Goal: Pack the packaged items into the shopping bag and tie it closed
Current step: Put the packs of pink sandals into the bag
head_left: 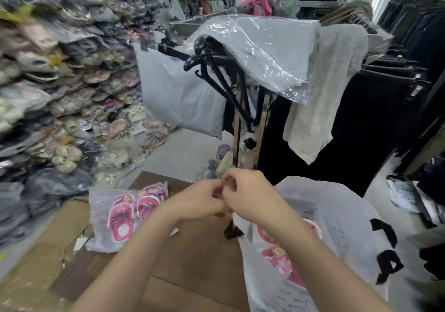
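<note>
A white plastic shopping bag (337, 227) with black printed marks stands at the lower right, and pink packaged slippers show through its side. My left hand (199, 201) and right hand (250, 196) meet just above its left top corner, fingers curled together and pinching the bag's handles; the exact hold is hidden between the fingers. A clear packet of pink slippers (125, 213) lies on the flattened brown cardboard (192, 251) to the left of my hands.
Stacks of packaged slippers (72, 95) fill the wall on the left. A clothes rack (240, 83) with black hangers, plastic covers and garments stands straight ahead. Dark clothes hang at the right. A person stands far back. Grey floor lies between.
</note>
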